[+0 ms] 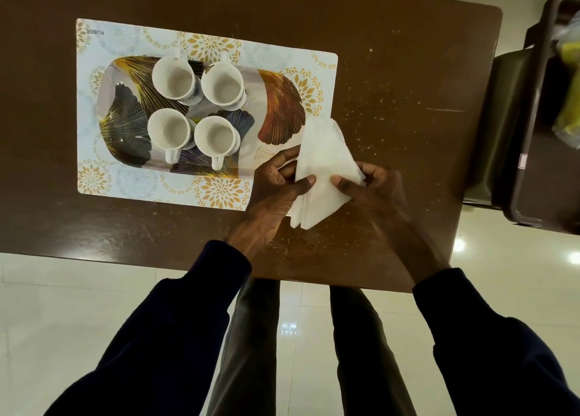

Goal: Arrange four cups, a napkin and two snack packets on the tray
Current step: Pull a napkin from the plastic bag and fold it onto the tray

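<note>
White napkin (pixel 323 167) is pinched in both your hands, left (pixel 276 189) and right (pixel 373 189), over the tray's (pixel 282 111) right end, likely to fold it beside the four cups (pixel 194 107).

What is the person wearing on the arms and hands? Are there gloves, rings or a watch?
Both arms are covered by long, dark navy sleeves of plain fabric, ending at the wrists. The left hand and the right hand are bare: no gloves. No ring, watch or bracelet can be seen, and no markings or logos show on the sleeves.
</note>
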